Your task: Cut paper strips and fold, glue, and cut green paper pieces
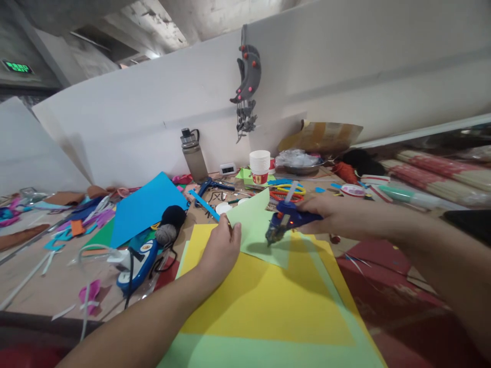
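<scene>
My right hand grips a blue hot glue gun with a clear glue stick rising from its back. Its nozzle points down at a pale green paper, close to the surface; whether it touches I cannot tell. My left hand pinches the left edge of that paper, which is tilted up at the far side. A blue paper strip runs up to the left fingertips; whether they hold it is unclear. Beneath lie large yellow sheets and light green sheets.
Blue paper, black yarn and a blue-and-white power strip lie left. Behind stand a bottle, stacked paper cups and another blue glue gun. Yellow-handled scissors lie beyond my right hand. A grey moon ornament hangs on the partition.
</scene>
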Action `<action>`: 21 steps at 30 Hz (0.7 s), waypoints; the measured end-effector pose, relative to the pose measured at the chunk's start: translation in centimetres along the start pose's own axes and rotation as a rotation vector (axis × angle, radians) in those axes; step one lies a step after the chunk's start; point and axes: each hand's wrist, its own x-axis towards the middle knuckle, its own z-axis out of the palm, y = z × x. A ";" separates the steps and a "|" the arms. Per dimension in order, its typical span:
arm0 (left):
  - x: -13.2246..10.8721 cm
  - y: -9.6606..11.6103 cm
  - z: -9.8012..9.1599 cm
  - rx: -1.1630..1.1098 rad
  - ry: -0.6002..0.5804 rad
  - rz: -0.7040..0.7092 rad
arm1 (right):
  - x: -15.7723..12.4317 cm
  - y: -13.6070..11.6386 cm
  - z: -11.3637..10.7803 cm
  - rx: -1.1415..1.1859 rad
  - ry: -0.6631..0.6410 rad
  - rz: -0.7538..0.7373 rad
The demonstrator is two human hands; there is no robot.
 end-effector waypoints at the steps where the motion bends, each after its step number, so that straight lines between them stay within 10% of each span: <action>1: 0.0 0.0 0.0 0.002 0.003 0.005 | 0.3 -0.6 0.3 -0.004 0.001 0.009; 12: 0.0 0.1 -0.1 -0.002 0.013 0.013 | 2.7 2.1 2.2 -0.132 0.216 0.170; 21: 0.1 0.0 -0.1 -0.048 0.012 0.023 | 0.9 -0.6 0.6 -0.006 0.035 0.136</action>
